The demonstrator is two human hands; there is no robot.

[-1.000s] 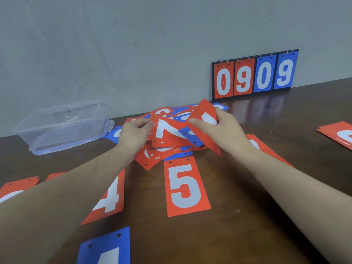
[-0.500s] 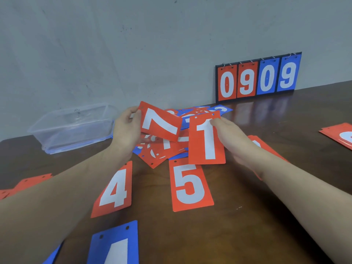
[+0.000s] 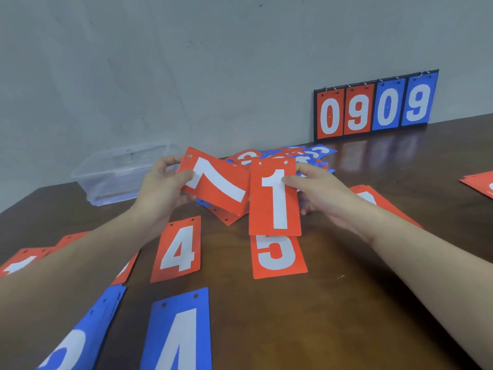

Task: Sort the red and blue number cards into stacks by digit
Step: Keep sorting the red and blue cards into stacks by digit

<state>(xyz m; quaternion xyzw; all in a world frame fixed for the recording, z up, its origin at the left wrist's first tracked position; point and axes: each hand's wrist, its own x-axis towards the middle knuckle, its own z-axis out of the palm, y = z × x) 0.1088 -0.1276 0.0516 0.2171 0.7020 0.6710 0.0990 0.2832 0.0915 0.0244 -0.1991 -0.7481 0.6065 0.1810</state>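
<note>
Left hand pinches red 7 card at its 9 o'clock edge; right hand pinches red 1 card at its 3 o'clock edge. Bare desk at 5 o'clock.

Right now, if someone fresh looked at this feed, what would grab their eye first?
First, the two cards held up mid-frame: the left hand grips a tilted red 7 card, and the right hand pinches an upright red 1 card over the mixed pile. Next, the scoreboard against the wall at far right reads 0909. Nearer, a red 4 card and a red 5 card lie flat on the table.
</note>
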